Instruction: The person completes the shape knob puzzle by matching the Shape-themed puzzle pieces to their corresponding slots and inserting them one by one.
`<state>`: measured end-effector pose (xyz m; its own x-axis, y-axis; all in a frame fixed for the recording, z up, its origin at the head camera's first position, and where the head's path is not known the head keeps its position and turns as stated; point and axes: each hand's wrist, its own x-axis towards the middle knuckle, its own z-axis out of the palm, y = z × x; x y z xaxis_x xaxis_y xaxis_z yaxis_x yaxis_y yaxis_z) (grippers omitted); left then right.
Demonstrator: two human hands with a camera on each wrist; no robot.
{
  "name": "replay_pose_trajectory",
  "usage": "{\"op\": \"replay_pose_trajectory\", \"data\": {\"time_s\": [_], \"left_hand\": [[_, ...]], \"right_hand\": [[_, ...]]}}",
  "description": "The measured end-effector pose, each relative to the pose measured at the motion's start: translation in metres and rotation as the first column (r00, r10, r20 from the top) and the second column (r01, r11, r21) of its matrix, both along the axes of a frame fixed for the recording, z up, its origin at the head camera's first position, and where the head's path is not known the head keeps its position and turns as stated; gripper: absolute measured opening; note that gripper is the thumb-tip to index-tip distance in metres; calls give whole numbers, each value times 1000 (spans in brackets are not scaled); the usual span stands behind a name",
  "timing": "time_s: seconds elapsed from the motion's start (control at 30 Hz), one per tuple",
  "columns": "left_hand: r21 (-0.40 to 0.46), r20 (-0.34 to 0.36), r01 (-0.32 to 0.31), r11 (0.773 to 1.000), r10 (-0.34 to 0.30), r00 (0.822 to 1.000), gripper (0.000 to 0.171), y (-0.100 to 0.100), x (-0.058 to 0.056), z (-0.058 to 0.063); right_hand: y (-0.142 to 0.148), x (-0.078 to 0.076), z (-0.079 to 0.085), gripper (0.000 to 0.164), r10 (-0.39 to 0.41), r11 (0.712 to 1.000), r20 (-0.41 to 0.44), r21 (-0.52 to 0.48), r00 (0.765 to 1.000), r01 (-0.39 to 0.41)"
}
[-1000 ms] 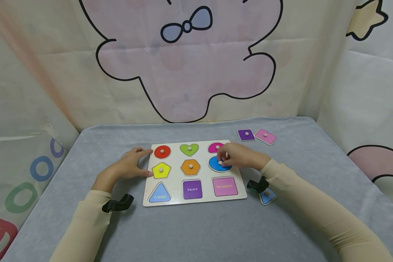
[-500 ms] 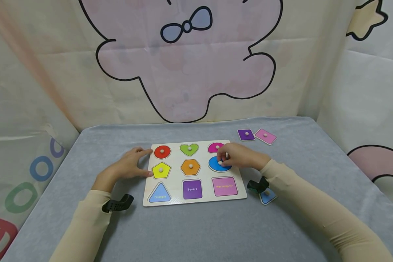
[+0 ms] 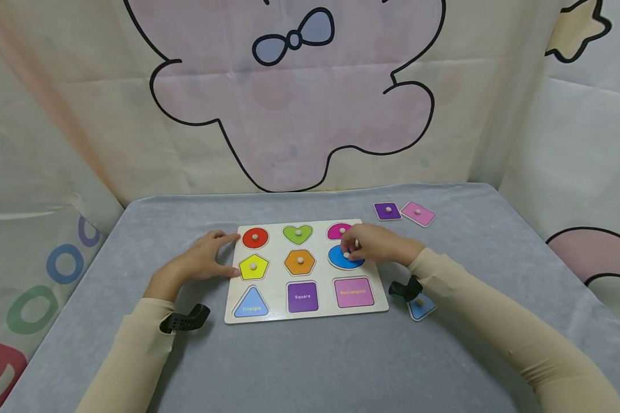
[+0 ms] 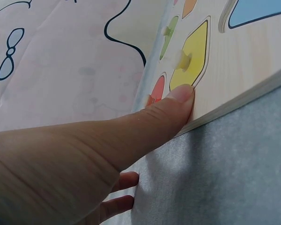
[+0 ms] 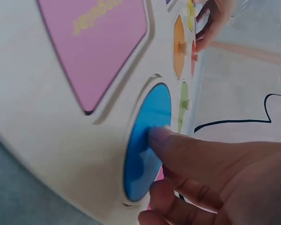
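Note:
My right hand (image 3: 374,244) pinches the knob of a blue oval puzzle piece (image 3: 339,262), which sits at its slot in the right part of the white wooden puzzle board (image 3: 276,287). In the right wrist view the thumb (image 5: 161,138) lies over the blue face, with the knob mostly hidden. My left hand (image 3: 201,258) is spread at the board's left edge. Its thumb (image 4: 180,96) presses the board beside the yellow pentagon piece (image 3: 254,267); the index fingertip touches near the red round piece (image 3: 255,238).
Green heart (image 3: 297,234), orange hexagon (image 3: 299,262) and magenta (image 3: 336,230) pieces sit in the board. Printed triangle (image 3: 251,304), square (image 3: 302,297) and rectangle (image 3: 353,293) slots line the front. Loose purple (image 3: 386,212), pink (image 3: 418,214) and blue (image 3: 421,310) pieces lie right on the grey cloth.

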<state>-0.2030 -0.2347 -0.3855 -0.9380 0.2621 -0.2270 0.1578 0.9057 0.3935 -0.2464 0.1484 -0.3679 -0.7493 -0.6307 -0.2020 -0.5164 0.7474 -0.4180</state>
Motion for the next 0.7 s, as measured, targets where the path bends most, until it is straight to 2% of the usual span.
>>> {"op": "replay_pose_trajectory", "data": {"time_s": [0.37,0.53,0.7], "left_hand": [[2,1,-1,1000,1,1000,92,-1,0,1],[4,-1,-3,1000,3,1000,92,0,0,2],[6,-8,-1,1000,1,1000,92,0,-1,1]], "right_hand": [[-6,-2,13,6,14,998,-39,65,999,-11],[-6,-2,10,6,13,995,-30,99,999,-10],[-5,-2,8,5,12,996,-18,86,1000,-10]]}}
